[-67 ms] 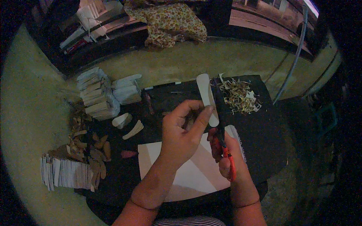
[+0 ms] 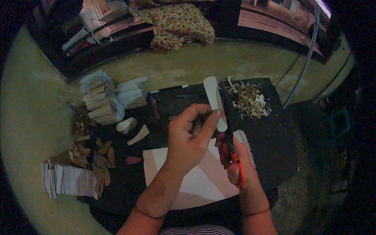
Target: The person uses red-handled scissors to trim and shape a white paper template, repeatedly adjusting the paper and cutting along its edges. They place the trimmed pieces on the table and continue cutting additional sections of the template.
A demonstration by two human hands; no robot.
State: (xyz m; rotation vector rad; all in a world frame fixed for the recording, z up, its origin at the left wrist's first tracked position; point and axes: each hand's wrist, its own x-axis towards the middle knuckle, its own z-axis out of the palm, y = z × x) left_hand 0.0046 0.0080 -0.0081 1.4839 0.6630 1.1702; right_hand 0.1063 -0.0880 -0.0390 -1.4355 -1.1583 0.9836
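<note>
Left hand (image 2: 188, 137) pinches pale rounded strip (image 2: 214, 100), strip pointing to 12 o'clock. Right hand (image 2: 239, 160) closed around red-handled scissors (image 2: 234, 156), blades at strip's 3 o'clock edge.

A pale rounded card strip (image 2: 214, 102) stands upright (pinched low); red-handled scissors (image 2: 234, 158) meet its right edge.
</note>
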